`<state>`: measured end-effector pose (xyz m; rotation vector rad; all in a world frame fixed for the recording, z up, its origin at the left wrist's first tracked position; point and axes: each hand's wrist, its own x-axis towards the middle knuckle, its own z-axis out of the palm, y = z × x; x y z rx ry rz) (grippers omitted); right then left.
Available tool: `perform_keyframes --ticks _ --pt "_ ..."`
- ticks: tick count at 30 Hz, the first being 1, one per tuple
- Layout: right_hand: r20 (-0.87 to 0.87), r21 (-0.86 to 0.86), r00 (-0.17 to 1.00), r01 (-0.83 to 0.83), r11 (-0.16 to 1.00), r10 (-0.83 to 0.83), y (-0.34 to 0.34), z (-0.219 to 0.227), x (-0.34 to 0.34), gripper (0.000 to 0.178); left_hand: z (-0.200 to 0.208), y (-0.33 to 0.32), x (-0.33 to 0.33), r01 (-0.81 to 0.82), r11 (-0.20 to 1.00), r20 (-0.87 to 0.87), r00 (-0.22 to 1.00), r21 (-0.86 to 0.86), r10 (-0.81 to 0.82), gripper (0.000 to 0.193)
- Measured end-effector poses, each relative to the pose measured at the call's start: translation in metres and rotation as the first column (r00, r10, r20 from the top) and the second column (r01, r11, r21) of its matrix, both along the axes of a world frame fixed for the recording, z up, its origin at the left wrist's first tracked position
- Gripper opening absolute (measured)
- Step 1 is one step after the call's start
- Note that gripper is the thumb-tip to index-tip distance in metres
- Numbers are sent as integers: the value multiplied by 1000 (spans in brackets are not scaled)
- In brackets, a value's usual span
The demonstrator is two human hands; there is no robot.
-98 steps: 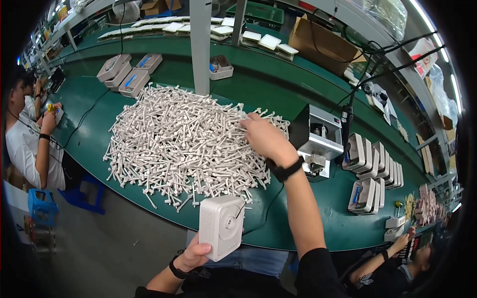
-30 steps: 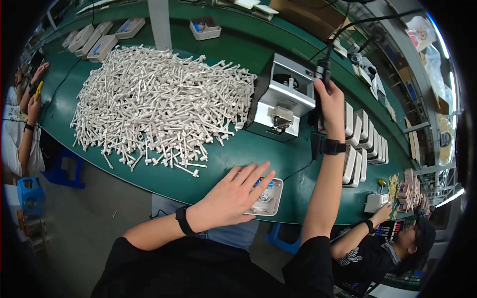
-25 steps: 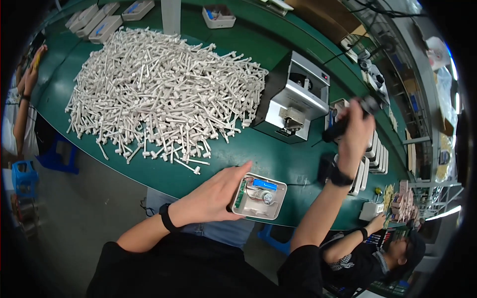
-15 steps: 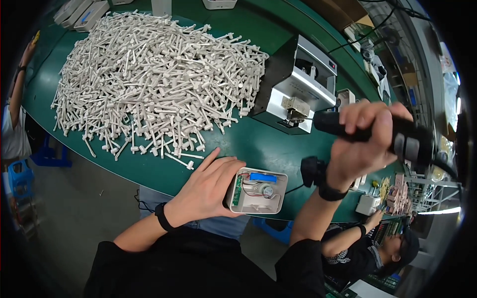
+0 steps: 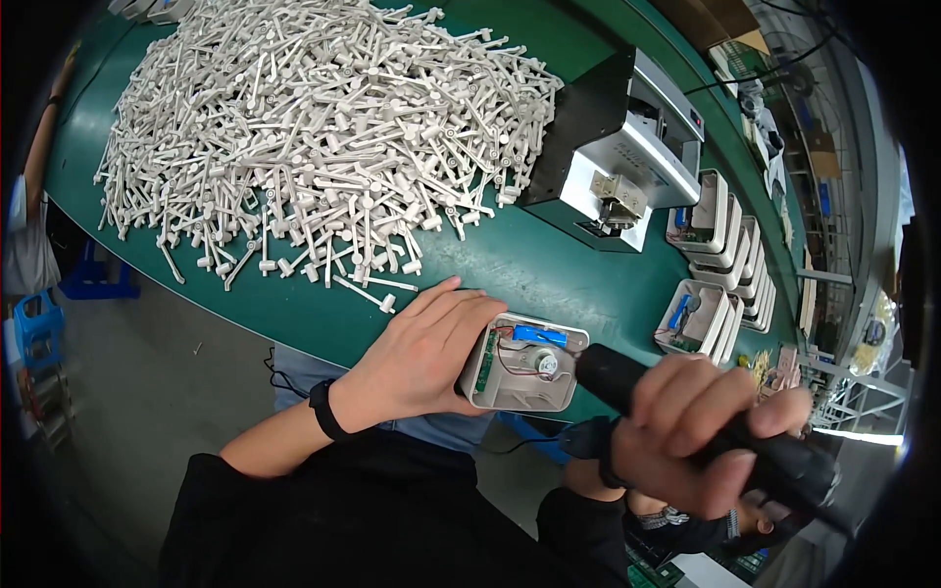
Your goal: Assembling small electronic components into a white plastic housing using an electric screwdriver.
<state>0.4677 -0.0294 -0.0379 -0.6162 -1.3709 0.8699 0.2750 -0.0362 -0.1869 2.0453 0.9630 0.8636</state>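
My left hand (image 5: pixel 421 353) was clamped on the left end of the open white case (image 5: pixel 520 387), fingers along the upper side and thumb low down. The case sat at the near edge of the tabletop (image 5: pixel 485 260), its open side facing up. My right hand (image 5: pixel 701 426) was wrapped tight around a black screwdriver (image 5: pixel 618 377), its nose close by the right rim; I could not tell whether the two touched, nor make out the tip.

A slip seemed the main danger. With the tool slanting in from the right and only one end of the case gripped, a sideways push could have twisted it or sent it off the edge. A tip skidding inward could have nicked the thin wires (image 5: pixel 508 369), or scraped the blue battery (image 5: pixel 539 336) and the round metal part (image 5: pixel 545 364), both on the tool's side. The green board (image 5: pixel 485 361) lay nearer my fingers and looked safer, though too hard a squeeze might have flexed the wall beside it. A loose plastic piece (image 5: pixel 389 303) near my fingertips could have been knocked under the case and tilted it.
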Motion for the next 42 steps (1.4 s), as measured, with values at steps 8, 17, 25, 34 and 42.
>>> perform_keyframes --ticks 8,17,25,34,42 --pt "28 -124 996 -77 989 81 3 -34 -10 32 -3 -2 -3 -4 1000 11 1000 -10 5 104" --pt "103 -142 995 7 990 7 -2 -37 -20 33 -5 -1 -3 7 1000 12 1000 0 -7 101" --pt "29 -137 999 20 990 -16 -2 -41 -17 43 -4 0 -4 6 1000 -9 1000 -8 -6 98" --pt "81 -138 997 25 990 -14 0 -44 -17 42 -6 3 -3 22 1000 -37 999 14 -22 97" --pt "35 -195 998 57 979 -51 -1 -44 -18 38 -4 3 -3 30 999 -40 999 23 -29 98"
